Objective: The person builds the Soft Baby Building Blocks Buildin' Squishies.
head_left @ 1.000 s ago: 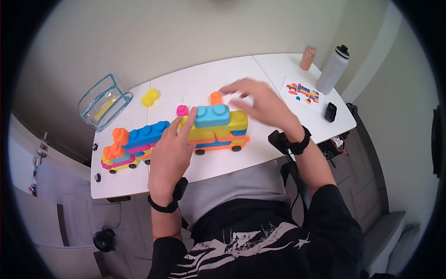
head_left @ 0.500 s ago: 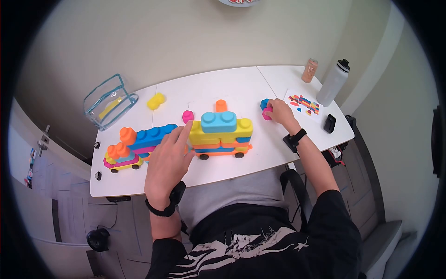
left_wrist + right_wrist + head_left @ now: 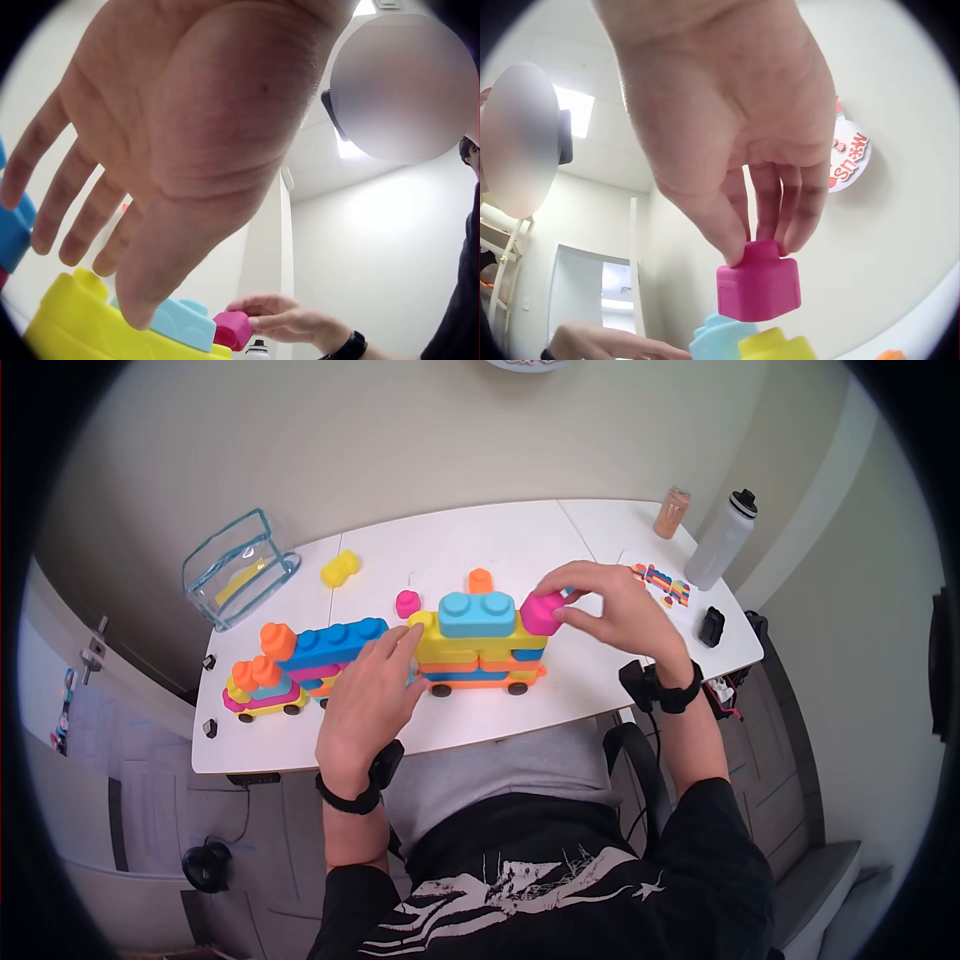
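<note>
The right hand (image 3: 622, 610) pinches a magenta block (image 3: 541, 614) by its stud, at the right end of the long yellow block (image 3: 447, 650). In the right wrist view the magenta block (image 3: 758, 289) appears just above a yellow stud (image 3: 774, 345). A light blue block (image 3: 477, 614) sits on the yellow one, atop a wheeled stack. Fingers loosely extended, the left hand (image 3: 366, 705) is at the stack's left end; in the left wrist view its thumb is near the yellow block (image 3: 90, 322). Whether it touches is unclear.
Blue-topped wheeled blocks (image 3: 335, 643) stand left. Behind are a magenta block (image 3: 407, 603), an orange block (image 3: 480, 580), a yellow block (image 3: 341, 569) and a clear case (image 3: 238, 575). At right are a picture sheet (image 3: 655, 582), can (image 3: 672, 513), bottle (image 3: 722, 542) and black object (image 3: 711, 627).
The right hand went right to the magenta and blue blocks, then came back left with a magenta block to the yellow block's right end. The left hand stays near the stack's left end.
</note>
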`<state>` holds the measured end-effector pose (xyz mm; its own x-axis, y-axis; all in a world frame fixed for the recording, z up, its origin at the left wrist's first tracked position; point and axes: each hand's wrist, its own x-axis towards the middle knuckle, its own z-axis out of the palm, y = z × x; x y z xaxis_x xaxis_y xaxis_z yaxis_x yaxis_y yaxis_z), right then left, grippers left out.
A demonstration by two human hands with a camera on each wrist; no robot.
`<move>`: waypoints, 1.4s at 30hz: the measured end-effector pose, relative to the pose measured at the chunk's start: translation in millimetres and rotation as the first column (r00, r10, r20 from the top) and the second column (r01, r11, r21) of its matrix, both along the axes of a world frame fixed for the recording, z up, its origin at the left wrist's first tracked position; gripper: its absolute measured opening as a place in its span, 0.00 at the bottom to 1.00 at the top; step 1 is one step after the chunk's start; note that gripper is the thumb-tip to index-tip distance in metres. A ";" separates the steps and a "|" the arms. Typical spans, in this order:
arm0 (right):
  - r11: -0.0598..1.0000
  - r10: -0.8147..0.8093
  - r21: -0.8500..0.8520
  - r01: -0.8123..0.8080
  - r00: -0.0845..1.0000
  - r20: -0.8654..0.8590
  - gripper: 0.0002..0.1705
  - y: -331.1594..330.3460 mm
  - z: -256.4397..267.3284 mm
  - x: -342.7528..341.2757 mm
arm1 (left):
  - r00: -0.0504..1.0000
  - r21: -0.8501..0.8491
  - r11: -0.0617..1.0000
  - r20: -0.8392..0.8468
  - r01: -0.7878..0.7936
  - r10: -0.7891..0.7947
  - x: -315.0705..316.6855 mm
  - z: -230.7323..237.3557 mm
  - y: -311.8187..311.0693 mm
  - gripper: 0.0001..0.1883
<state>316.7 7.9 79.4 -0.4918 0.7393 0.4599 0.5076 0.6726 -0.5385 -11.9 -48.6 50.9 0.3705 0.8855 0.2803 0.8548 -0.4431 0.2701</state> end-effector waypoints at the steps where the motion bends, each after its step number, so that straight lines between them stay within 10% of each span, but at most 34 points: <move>1: 1.000 0.024 0.014 -0.025 0.999 0.036 0.17 0.8 -1.6 -4.8 | 1.000 -0.012 1.000 0.002 -0.012 0.012 0.4 -0.6 0.7 0.34; 12: 0.998 -0.067 0.022 0.065 0.994 0.089 0.15 5.4 -18.8 -16.9 | 0.999 -0.057 0.998 0.029 -0.011 0.013 1.5 0.9 1.9 0.34; 18: 0.983 -0.054 -0.182 0.037 0.995 -0.088 0.52 8.3 -54.2 -5.6 | 1.000 -0.010 1.000 0.023 -0.004 0.004 -4.7 -0.1 0.3 0.35; 26: 0.970 -0.067 -0.241 0.023 0.982 -0.176 0.40 16.4 -89.6 -12.7 | 0.999 0.022 0.999 0.013 0.048 -0.049 -3.6 8.1 -6.2 0.34; 42: 0.935 -0.184 -0.332 0.126 0.972 -0.149 0.46 26.9 -96.4 95.9 | 0.984 0.008 0.988 0.087 0.157 -0.157 -6.6 8.1 -16.5 0.32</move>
